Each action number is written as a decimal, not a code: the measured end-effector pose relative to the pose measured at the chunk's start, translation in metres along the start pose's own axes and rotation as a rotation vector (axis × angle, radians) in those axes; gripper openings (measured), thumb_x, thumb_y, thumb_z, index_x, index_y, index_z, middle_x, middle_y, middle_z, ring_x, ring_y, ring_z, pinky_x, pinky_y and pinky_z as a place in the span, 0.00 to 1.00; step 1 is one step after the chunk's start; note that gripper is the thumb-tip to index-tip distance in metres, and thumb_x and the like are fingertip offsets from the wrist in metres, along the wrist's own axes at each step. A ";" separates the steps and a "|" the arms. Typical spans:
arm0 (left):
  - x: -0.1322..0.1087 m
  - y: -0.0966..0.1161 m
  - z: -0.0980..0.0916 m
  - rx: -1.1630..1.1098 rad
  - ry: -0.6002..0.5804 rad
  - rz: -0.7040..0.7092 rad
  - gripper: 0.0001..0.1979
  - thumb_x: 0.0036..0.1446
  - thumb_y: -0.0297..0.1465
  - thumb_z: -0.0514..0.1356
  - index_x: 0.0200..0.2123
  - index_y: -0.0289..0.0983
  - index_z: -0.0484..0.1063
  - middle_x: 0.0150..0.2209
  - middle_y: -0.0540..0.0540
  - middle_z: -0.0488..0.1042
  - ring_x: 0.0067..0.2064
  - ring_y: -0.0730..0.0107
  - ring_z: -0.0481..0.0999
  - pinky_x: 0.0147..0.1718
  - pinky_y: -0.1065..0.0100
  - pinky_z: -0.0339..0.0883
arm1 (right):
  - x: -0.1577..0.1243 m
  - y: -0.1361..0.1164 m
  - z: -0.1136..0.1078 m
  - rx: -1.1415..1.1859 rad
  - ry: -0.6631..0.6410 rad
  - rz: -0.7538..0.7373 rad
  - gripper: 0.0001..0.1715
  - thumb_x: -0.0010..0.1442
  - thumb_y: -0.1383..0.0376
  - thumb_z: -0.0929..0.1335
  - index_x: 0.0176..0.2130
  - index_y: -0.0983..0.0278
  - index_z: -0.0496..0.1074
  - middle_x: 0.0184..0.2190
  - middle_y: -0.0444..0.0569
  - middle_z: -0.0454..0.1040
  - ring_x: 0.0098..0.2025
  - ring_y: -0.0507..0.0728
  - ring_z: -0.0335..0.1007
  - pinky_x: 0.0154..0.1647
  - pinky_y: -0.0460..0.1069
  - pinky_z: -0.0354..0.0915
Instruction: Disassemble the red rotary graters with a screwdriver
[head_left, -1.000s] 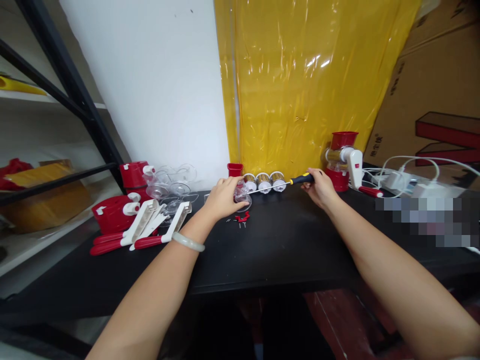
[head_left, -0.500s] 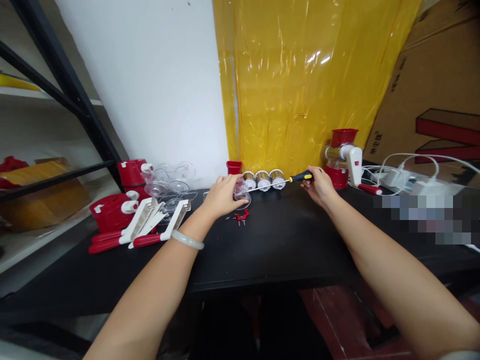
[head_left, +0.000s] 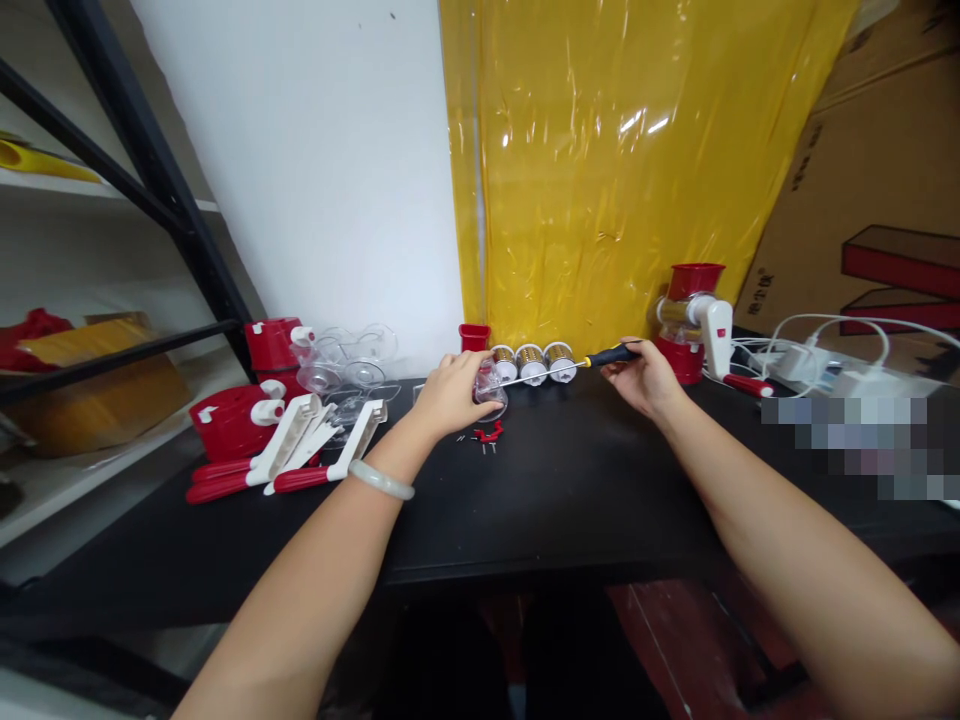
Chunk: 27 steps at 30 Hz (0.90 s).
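Note:
My left hand [head_left: 454, 392] is closed around a clear plastic housing [head_left: 490, 382] on the black table. In my right hand [head_left: 643, 378] is a screwdriver [head_left: 611, 356] with a black and yellow handle, held almost level. Its long shaft points left, and the tip reaches the clear housing; the exact contact point is too small to make out. Just in front of the housing lie small red plastic parts [head_left: 489, 433] and several tiny screws [head_left: 489, 449]. Three metal grater drums [head_left: 533, 366] with white ends stand behind the shaft. A red hopper [head_left: 475, 337] is behind my left hand.
At left are red bases [head_left: 232, 425], white cranks with red handles [head_left: 289, 440] and clear plastic parts [head_left: 352, 365]. An assembled rotary grater [head_left: 690, 325] stands at right, beside white chargers and cables [head_left: 862, 375]. A black shelf frame [head_left: 161, 190] borders the left side.
The whole view has shifted slightly, so everything appears a little farther right. My right fingers have loosened and changed their position on the screwdriver handle. The left hand keeps its hold.

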<state>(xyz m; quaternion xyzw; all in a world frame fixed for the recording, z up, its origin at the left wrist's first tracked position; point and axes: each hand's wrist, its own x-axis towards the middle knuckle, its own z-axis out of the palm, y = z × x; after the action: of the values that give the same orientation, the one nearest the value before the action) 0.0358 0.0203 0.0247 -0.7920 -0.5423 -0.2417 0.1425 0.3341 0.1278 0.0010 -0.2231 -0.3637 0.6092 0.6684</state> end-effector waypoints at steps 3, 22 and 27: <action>0.000 0.000 -0.001 0.001 -0.001 -0.005 0.38 0.53 0.45 0.65 0.63 0.40 0.58 0.58 0.41 0.69 0.55 0.48 0.66 0.53 0.51 0.63 | 0.001 0.001 0.001 -0.019 -0.004 -0.049 0.13 0.43 0.67 0.69 0.32 0.59 0.64 0.25 0.39 0.67 0.27 0.51 0.66 0.27 0.47 0.68; 0.000 -0.002 0.001 0.008 0.003 0.000 0.38 0.53 0.46 0.65 0.63 0.39 0.58 0.58 0.41 0.69 0.55 0.48 0.66 0.53 0.51 0.64 | 0.000 -0.007 -0.004 -0.097 -0.036 -0.045 0.20 0.35 0.72 0.64 0.33 0.59 0.67 0.28 0.44 0.72 0.32 0.54 0.70 0.27 0.46 0.68; 0.000 -0.001 -0.001 -0.007 -0.001 -0.008 0.37 0.54 0.46 0.64 0.63 0.40 0.58 0.58 0.41 0.68 0.55 0.48 0.66 0.53 0.52 0.64 | 0.001 -0.004 -0.004 -0.137 -0.065 -0.105 0.13 0.43 0.66 0.68 0.33 0.59 0.66 0.27 0.41 0.71 0.27 0.52 0.70 0.25 0.47 0.69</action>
<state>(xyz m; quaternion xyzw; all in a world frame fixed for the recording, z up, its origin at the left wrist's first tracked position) 0.0350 0.0198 0.0258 -0.7904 -0.5446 -0.2440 0.1384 0.3394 0.1291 0.0018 -0.2292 -0.4372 0.5537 0.6706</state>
